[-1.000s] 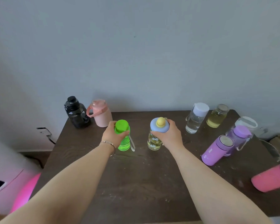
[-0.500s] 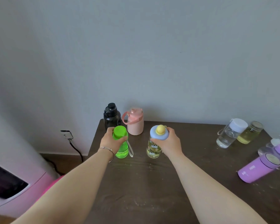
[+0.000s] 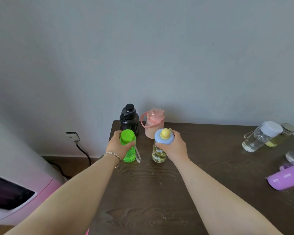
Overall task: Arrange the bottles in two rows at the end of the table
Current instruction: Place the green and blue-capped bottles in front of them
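At the table's (image 3: 210, 167) far left corner two jugs (image 3: 129, 118) stand side by side, two hand-held bottles (image 3: 130, 150) just nearer, other bottles (image 3: 261, 136) far right.

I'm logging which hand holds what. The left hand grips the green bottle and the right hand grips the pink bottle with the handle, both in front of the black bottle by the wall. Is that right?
Not quite. In the head view the right hand grips the clear bottle with the blue lid and yellow knob, not the pink bottle, which stands untouched beside the black bottle. The left hand does grip the green bottle.
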Available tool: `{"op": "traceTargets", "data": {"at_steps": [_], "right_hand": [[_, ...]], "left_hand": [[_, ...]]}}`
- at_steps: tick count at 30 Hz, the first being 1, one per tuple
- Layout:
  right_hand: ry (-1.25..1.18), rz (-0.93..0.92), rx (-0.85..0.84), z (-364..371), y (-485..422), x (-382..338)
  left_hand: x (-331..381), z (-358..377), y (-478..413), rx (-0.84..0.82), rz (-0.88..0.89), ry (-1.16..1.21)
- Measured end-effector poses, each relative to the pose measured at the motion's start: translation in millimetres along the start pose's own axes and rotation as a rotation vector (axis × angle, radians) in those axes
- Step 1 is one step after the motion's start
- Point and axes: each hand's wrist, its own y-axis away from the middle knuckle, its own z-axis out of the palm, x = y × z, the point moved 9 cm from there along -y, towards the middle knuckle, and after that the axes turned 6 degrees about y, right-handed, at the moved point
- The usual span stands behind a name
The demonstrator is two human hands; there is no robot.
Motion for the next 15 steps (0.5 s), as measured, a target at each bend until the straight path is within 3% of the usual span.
{"op": "traceTargets", "data": {"at_steps": [15], "right_hand": [[0.011, -0.049, -0.079, 32, -33, -5]], "left_hand": [[-8, 11, -25, -0.031, -0.005, -0.025]]}}
